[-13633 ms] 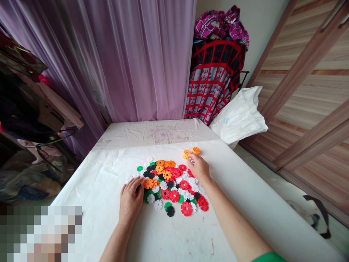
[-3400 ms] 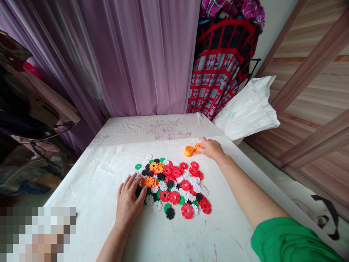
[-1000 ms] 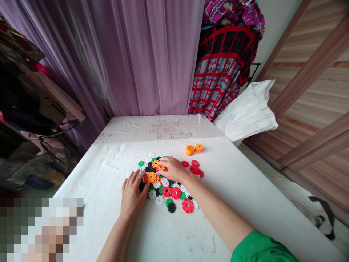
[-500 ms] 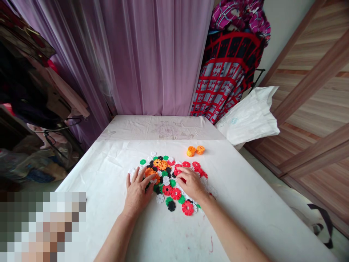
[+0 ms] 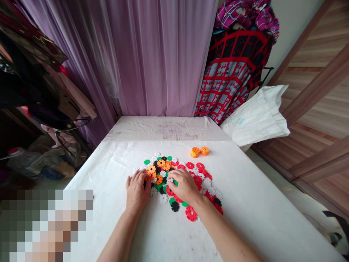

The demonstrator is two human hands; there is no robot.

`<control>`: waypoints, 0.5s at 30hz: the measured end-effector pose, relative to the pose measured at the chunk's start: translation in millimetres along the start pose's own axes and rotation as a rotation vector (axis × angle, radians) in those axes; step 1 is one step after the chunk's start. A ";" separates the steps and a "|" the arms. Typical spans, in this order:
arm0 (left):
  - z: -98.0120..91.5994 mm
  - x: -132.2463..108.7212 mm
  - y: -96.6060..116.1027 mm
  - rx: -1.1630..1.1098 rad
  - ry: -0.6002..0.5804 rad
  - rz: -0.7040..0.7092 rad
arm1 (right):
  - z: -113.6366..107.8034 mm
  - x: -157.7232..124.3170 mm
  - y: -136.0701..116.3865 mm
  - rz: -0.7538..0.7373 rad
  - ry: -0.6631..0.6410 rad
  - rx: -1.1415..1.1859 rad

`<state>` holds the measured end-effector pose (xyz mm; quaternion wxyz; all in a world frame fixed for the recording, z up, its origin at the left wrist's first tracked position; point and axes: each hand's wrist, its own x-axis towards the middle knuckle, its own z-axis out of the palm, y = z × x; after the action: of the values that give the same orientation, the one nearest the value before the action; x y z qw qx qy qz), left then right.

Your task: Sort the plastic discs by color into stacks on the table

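Fingers of my left hand (image 5: pixel 137 191) are lying close together on the left edge of the heap of multicoloured plastic flower discs (image 5: pixel 163 163), which is sitting on the white sheet (image 5: pixel 245 203); my right hand (image 5: pixel 183 186) is resting on the heap too, fingers together, pinching nothing I can see, and two small orange disc stacks (image 5: pixel 195 152) are standing apart beyond it

We have a heap of plastic snowflake discs (image 5: pixel 174 182) lying mid-frame on the table (image 5: pixel 253 196), two small stacks of discs (image 5: pixel 199 151) just behind it to the right, a curtain (image 5: pixel 155 58) beyond the table, and a plastic bag (image 5: pixel 256 116) off its far right corner.
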<state>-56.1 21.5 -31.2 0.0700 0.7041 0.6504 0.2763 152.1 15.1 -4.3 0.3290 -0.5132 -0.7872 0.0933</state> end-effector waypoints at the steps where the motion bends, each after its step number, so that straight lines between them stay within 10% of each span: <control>1: -0.1 0.3 -0.4 -0.006 -0.005 0.000 | 5.1 5.1 -5.9 -0.009 -0.029 0.006; 15: -1.0 1.2 1.1 -0.023 -0.029 0.035 | 35.0 20.0 -19.1 0.128 -0.100 -0.025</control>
<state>-55.6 22.3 -29.4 0.0825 0.7183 0.6339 0.2747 111.3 30.4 -13.4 0.2760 -0.5613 -0.7694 0.1297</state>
